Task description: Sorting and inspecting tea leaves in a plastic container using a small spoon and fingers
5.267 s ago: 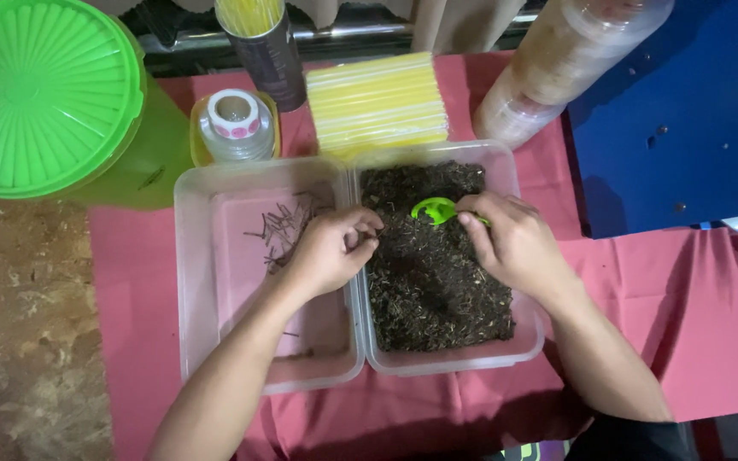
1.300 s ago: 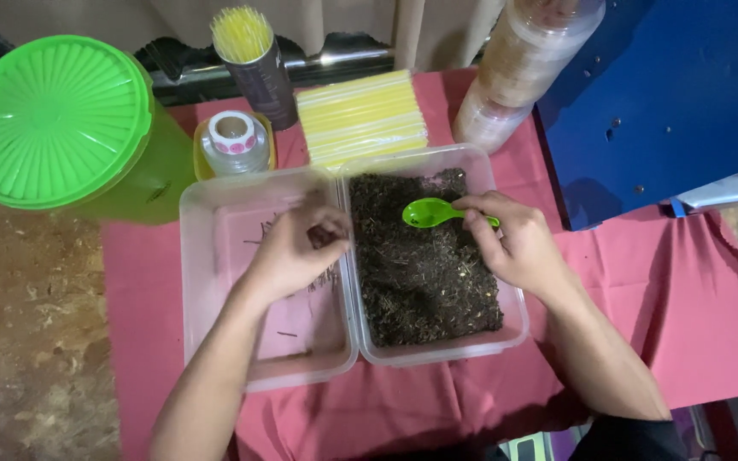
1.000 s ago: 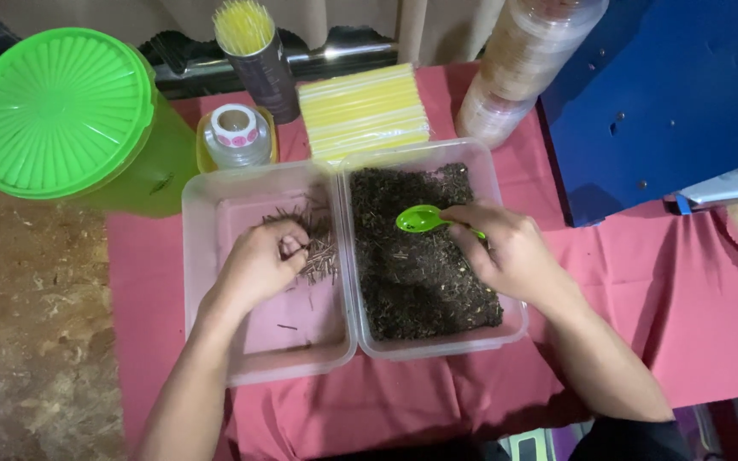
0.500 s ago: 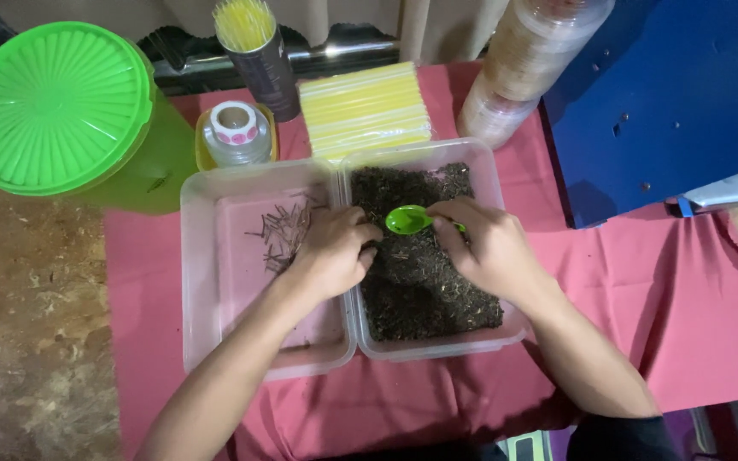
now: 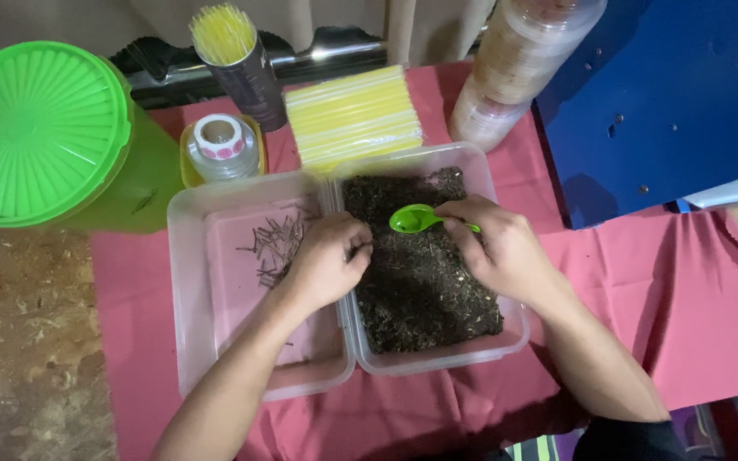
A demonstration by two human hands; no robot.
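Two clear plastic tubs stand side by side on a red cloth. The right tub (image 5: 512, 329) is filled with dark loose material. The left tub (image 5: 190, 282) holds a small heap of thin dark sticks (image 5: 273, 248). My right hand (image 5: 497, 248) holds a green plastic spoon (image 5: 416, 218) over the dark material. My left hand (image 5: 326, 260) rests with curled fingers on the wall between the two tubs, its fingertips at the edge of the dark material; whether it pinches anything is hidden.
A big green lidded tub (image 5: 40, 128) stands at the back left. Behind the tubs are a roll of stickers (image 5: 219, 141), a dark cup of yellow sticks (image 5: 232, 51), a stack of yellow straws (image 5: 354, 115), stacked clear containers (image 5: 514, 72) and a blue panel (image 5: 668, 94).
My left hand went into the left tub by the sticks, then came back to the divider beside the dark material. The spoon in my right hand shifted slightly left.
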